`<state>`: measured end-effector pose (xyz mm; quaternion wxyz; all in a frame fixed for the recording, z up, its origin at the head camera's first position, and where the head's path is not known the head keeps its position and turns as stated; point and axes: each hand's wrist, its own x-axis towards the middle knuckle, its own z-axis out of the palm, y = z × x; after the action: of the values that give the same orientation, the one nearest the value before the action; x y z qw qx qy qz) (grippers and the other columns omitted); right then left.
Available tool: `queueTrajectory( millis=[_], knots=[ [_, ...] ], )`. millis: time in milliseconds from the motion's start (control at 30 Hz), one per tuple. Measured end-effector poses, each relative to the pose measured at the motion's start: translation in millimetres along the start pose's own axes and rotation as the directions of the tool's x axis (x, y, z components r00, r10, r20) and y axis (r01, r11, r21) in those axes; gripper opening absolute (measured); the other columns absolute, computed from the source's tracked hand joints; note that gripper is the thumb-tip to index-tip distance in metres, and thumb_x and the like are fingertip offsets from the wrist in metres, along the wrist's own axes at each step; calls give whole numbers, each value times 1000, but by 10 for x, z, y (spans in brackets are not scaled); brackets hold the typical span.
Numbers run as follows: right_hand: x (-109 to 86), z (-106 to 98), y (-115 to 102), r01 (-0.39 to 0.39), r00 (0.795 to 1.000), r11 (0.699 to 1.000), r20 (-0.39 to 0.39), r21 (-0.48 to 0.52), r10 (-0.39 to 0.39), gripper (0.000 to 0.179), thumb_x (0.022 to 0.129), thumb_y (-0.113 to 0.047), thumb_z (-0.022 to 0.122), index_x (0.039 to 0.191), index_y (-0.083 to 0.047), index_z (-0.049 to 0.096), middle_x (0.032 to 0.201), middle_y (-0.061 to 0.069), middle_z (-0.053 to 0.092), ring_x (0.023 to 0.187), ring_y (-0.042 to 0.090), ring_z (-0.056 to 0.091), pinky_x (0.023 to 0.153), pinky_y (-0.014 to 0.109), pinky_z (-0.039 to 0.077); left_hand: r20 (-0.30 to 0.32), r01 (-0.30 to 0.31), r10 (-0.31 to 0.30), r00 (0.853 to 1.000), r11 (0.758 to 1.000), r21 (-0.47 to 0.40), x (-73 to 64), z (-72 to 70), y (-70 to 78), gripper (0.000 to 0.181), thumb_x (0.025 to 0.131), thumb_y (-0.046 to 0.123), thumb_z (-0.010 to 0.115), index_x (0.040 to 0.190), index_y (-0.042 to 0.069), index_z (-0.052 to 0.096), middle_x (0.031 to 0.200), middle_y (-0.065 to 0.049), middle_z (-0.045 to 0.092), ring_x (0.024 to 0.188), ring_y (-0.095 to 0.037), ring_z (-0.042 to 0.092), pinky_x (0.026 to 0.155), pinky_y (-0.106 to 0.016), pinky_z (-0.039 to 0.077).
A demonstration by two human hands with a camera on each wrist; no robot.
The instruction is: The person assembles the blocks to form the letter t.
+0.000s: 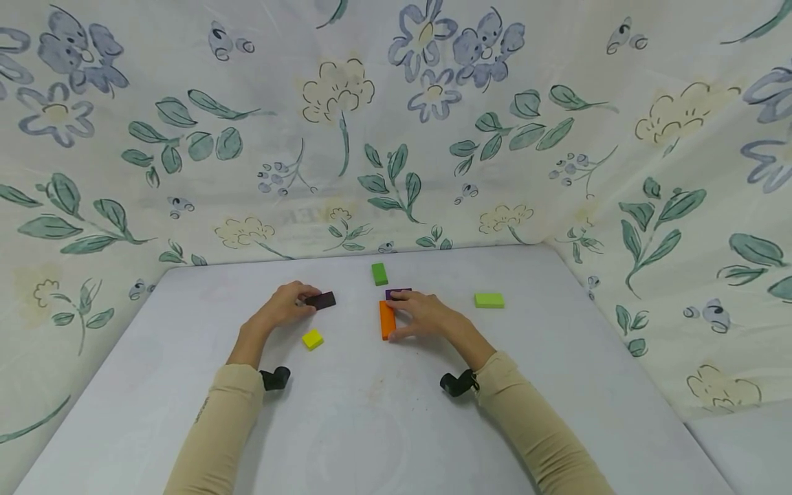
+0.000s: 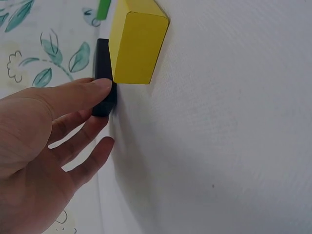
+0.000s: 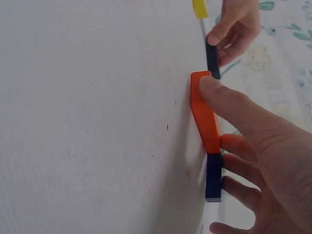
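Note:
My left hand [image 1: 286, 305] pinches one end of a black block [image 1: 323, 300] between thumb and fingers, low over the white table. In the left wrist view the thumb lies along the block's side, and the ring and little fingers stand off it. My right hand [image 1: 427, 315] holds an orange block [image 1: 386, 323] lengthwise, thumb on its near end and index finger toward the far end. A dark purple block [image 3: 213, 176] lies end to end with the orange one in the right wrist view, other right fingertips along its side.
A yellow block [image 1: 312, 339] lies on the table [image 1: 346, 412] just nearer than the black block. Farther back is a green block [image 1: 379, 273], and at the right a lime green block [image 1: 489, 300]. Flowered cloth [image 1: 396, 137] hangs behind and at both sides.

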<state>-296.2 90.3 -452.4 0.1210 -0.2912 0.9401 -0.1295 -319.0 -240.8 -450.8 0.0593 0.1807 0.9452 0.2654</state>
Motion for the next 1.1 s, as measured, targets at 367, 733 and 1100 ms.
queueTrajectory(
  millis=[367,733,1100],
  knots=[
    [-10,-9,1,-4,1000,1000,2,15,4,81,82,-58,70,149,-24,43,161,1,32,148,28,30,116,60,27,-2,-1,1,1000,1000,-3,31,-18,86,38,90,5,66,127,-1,62,123,-21,61,113,-35,54,102,-52,46],
    [-4,19,6,-17,1000,1000,6,17,17,81,81,-61,69,150,-25,42,161,-1,31,148,28,29,117,59,26,-14,-51,51,999,999,-3,80,-1,190,36,90,3,66,125,-2,63,120,-21,63,111,-35,56,100,-51,46],
    [19,30,15,-14,1000,1000,4,5,14,82,81,-61,69,150,-25,42,161,-1,31,148,28,30,117,60,27,1,-62,62,998,998,4,116,42,305,36,90,3,66,126,-1,64,120,-20,63,113,-35,56,101,-51,46]
  ],
)
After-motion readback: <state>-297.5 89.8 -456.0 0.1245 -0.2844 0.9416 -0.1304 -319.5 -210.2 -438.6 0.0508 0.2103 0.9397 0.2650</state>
